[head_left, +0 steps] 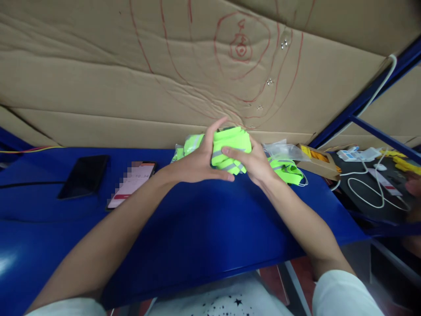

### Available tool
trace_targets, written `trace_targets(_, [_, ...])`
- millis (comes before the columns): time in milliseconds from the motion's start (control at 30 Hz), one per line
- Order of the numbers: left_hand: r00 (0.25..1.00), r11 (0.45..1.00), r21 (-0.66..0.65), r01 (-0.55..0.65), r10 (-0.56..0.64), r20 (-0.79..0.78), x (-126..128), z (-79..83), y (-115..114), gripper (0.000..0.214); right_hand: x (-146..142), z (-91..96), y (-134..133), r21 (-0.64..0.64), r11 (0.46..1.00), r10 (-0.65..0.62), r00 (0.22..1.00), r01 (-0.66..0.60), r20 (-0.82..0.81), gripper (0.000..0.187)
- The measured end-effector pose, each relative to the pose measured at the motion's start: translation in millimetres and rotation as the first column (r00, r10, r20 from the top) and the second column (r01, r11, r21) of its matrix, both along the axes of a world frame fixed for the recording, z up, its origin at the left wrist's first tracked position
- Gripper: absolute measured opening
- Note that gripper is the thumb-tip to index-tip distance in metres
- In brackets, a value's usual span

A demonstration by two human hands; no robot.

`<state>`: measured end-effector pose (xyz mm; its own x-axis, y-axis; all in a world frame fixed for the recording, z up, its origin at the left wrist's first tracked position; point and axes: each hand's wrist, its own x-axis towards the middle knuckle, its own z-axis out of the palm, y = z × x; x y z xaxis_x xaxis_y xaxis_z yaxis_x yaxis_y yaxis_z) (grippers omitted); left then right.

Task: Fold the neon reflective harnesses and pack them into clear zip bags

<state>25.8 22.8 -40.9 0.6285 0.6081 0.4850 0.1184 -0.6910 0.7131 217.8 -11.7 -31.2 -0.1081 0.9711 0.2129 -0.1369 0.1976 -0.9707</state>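
A folded neon-yellow reflective vest (232, 141) with grey stripes is held between both hands just above the blue table (184, 228). My left hand (197, 160) wraps its left side, thumb underneath and fingers curled over the top. My right hand (255, 163) grips its right side, with a finger laid across the front. More neon-yellow vests lie behind at the left (188, 145) and at the right (286, 170).
Two phones lie at the left: a dark one (83, 175) and one with a lit screen (132, 184). A clear plastic bag (284, 151) and a small cardboard box (317, 161) sit at the right. White cables (365, 186) cover a black surface beyond. A cardboard wall (164, 66) stands behind.
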Motion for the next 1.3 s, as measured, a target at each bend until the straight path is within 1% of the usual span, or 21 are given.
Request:
trace_targets(67, [0.992,0.997,-0.064,0.053,-0.06,-0.108,5,-4.3,3,0.132,25,-13.3,-6,0.009,0.99,-0.138,0.988,0.137,0.071,0.057])
trace_targets(133, [0.988,0.991,-0.121,0.05,-0.067,-0.142,19,-9.1,13,0.112,56,-29.5,-10,0.058,0.937,-0.35,0.931,0.345,0.105,0.055])
trace_targets(167, [0.989,0.993,-0.118,0.019,-0.036,-0.142,30,-11.5,20,0.095,73,-37.4,-10,0.084,0.883,-0.468,0.876,0.461,0.115,0.053])
trace_targets(200, [0.989,0.996,-0.083,-0.02,0.007,-0.149,45,-13.7,28,0.078,89,-44.5,-10,0.087,0.828,-0.56,0.822,0.554,0.101,0.05])
trace_targets(267, [0.971,0.988,0.121,-0.098,0.122,-0.206,80,-17.1,45,0.052,118,-54.7,-6,0.069,0.744,-0.668,0.743,0.665,0.045,0.045])
trace_targets(333, [0.94,0.965,0.259,-0.046,0.13,-0.315,121,-18.2,61,0.051,140,-58.8,-2,0.05,0.69,-0.721,0.692,0.722,-0.034,0.042])
trace_targets(433, [0.934,0.962,0.271,0.024,0.075,-0.35,173,-15.4,77,0.039,157,-57.0,2,0.069,0.638,-0.758,0.642,0.767,-0.113,0.041])
trace_targets(500, [0.925,0.964,0.259,0.057,0.047,-0.377,195,-11.7,83,0.024,159,-53.9,1,0.089,0.608,-0.777,0.614,0.789,-0.137,0.044])
trace_targets(600, [0.908,0.968,0.243,0.062,0.046,-0.416,203,-3.3,83,0.012,152,-47.7,-6,0.114,0.59,-0.786,0.601,0.799,-0.145,0.049])
trace_targets(700, [0.906,0.974,0.224,0.018,0.079,-0.416,177,12.3,63,0.011,141,-38.6,-20,0.137,0.61,-0.761,0.625,0.78,-0.173,0.052])
trace_targets(767, [0.902,0.982,0.188,-0.014,0.094,-0.42,142,25.4,36,0.012,132,-33.2,-33,0.132,0.676,-0.693,0.686,0.725,-0.222,0.05])
trace_targets(800, [0.903,0.99,0.136,-0.024,0.08,-0.422,122,31.1,18,0.016,127,-31.7,-41,0.119,0.74,-0.626,0.742,0.662,-0.238,0.049])
trace_targets(833, [0.923,0.999,-0.023,-0.032,0.021,-0.385,100,35.4,-1,0.019,122,-31.3,-47,0.101,0.815,-0.537,0.809,0.571,-0.241,0.047])
trace_targets(867, [0.937,0.979,-0.202,-0.038,-0.036,-0.348,79,37.7,-21,0.023,116,-31.8,-54,0.082,0.885,-0.431,0.874,0.458,-0.224,0.045])
trace_targets(933, [0.954,0.862,-0.496,-0.105,-0.054,-0.296,43,35.0,-58,0.029,104,-34.2,-66,0.061,0.973,-0.212,0.969,0.221,-0.13,0.043])
trace_targets(967, [0.959,0.799,-0.574,-0.181,0.013,-0.284,28,30.1,-73,0.03,97,-35.3,-71,0.066,0.991,-0.112,0.991,0.117,-0.074,0.044])
trace_targets(1033, [0.947,0.693,-0.647,-0.319,0.208,-0.244,8,15.3,-94,0.034,86,-35.7,-80,0.085,0.993,0.085,0.996,-0.087,0.024,0.051])
trace_targets(1067, [0.943,0.636,-0.696,-0.332,0.231,-0.239,2,6.3,-100,0.037,81,-35.1,-84,0.093,0.978,0.181,0.982,-0.186,0.058,0.055])
trace_targets(1167, [0.967,0.531,-0.808,-0.256,0.141,-0.214,-4,-20.5,-104,0.038,69,-33.7,-91,0.068,0.886,0.441,0.879,-0.459,0.181,0.061])
trace_targets(1233, [0.982,0.502,-0.845,-0.184,0.119,-0.144,-5,-35.3,-101,0.038,65,-36.2,-90,-0.005,0.818,0.549,0.778,-0.575,0.304,0.062])
trace_targets(1300, [0.981,0.525,-0.836,-0.157,0.179,-0.072,-7,-46.4,-99,0.038,61,-42.2,-86,-0.126,0.779,0.605,0.684,-0.614,0.408,0.056])
